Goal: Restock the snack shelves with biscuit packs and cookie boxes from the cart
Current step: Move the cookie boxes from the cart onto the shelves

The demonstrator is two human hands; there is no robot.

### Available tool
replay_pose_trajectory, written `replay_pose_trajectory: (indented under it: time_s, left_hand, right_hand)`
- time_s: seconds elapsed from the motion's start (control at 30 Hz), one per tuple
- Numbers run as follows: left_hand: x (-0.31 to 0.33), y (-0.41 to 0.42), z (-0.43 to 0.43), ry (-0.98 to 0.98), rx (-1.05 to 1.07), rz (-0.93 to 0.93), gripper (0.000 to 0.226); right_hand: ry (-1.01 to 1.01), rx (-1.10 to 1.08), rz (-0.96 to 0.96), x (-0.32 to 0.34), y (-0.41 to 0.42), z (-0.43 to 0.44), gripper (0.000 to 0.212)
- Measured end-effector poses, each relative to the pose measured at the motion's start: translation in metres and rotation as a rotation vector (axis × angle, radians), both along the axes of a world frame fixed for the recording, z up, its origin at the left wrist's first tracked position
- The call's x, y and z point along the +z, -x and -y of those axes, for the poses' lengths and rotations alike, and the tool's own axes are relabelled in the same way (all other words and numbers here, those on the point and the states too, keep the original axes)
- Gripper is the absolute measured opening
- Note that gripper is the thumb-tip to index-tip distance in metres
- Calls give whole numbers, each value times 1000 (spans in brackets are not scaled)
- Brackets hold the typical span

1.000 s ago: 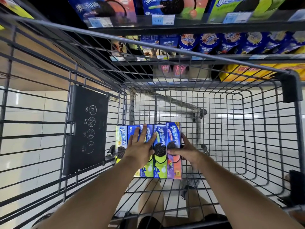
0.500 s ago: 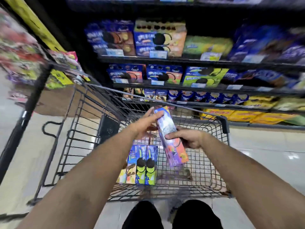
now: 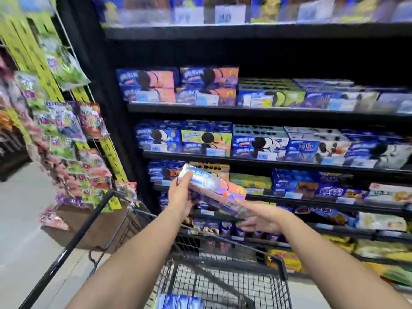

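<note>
The left hand (image 3: 181, 195) grasped one cookie box (image 3: 214, 192) at its upper left end, fingers wrapped over the blue top edge, and held it tilted in the air above the wire cart (image 3: 223, 277), in front of the snack shelves (image 3: 245, 110). The box slanted down to the right, its purple side panel facing the camera and a pink and orange patch showing on its face. The right hand (image 3: 260, 217) lay under the lower right end of the box with palm up and fingers spread loose, not clenched; whether it touched the box could not be told through the blur. Both forearms reached forward over the cart. At the bottom edge of the view, more blue boxes (image 3: 178, 302) lay inside the cart basket. The shelves behind carried rows of blue cookie boxes with price tags along their front edges. To the left, a hanging rack (image 3: 73, 139) bore bright candy bags.
</note>
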State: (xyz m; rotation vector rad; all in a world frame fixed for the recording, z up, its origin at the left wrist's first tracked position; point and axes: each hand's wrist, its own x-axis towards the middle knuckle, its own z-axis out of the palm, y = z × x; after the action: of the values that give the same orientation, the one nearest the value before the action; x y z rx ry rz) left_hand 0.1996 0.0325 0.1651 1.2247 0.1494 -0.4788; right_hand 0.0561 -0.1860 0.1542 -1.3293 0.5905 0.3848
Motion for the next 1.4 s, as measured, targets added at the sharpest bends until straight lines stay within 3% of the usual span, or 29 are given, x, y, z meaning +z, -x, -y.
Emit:
replay_pose_trajectory:
  time_s: [0.1, 0.27, 0.33, 0.4, 0.47, 0.53, 0.6, 0.73, 0.9, 1.03, 1.17, 1.27, 1.4]
  left_hand:
    - [35, 3, 11, 55, 48, 100, 46]
    - [94, -8, 22, -4, 23, 339, 92]
    - [119, -18, 19, -158, 3, 502, 77]
    - [144, -31, 16, -325, -31, 738, 46]
    - [167, -51, 11, -454, -72, 924, 8]
    - [191, -72, 6, -557, -131, 1026, 8]
    - [212, -93, 6, -641, -164, 1119, 12]
    - [242, -139, 19, -647, -233, 1234, 30]
    - [247, -190, 43, -951, -269, 1201, 87]
    - [253, -230, 58, -1122, -254, 1397, 67]
    - [264, -255, 59, -1410, -283, 1587, 59]
    - [260, -265, 54, -1576, -266, 1708, 78]
    - [257, -265, 51, -1641, -206, 1720, 79]
  right_hand:
    - [-68, -140, 133, 34, -5, 10, 76]
    - [61, -105, 320, 103, -12, 30, 49]
    - [152, -103, 434, 127, -20, 42, 42]
    - [272, -85, 554, 151, -31, 55, 46]
    - [440, -50, 641, 175, -44, 65, 65]
    - [580, -54, 676, 198, -60, 73, 89]
    - [732, -42, 666, 221, -78, 78, 101]
    - [900, -47, 604, 251, -118, 86, 98]
    - [922, -45, 557, 263, -154, 104, 100]
    - [1013, -92, 451, 266, -186, 117, 100]
    - [1103, -3, 412, 268, -203, 113, 66]
    - [1187, 71, 381, 267, -213, 110, 76]
    - [1240, 45, 385, 268, -219, 103, 88]
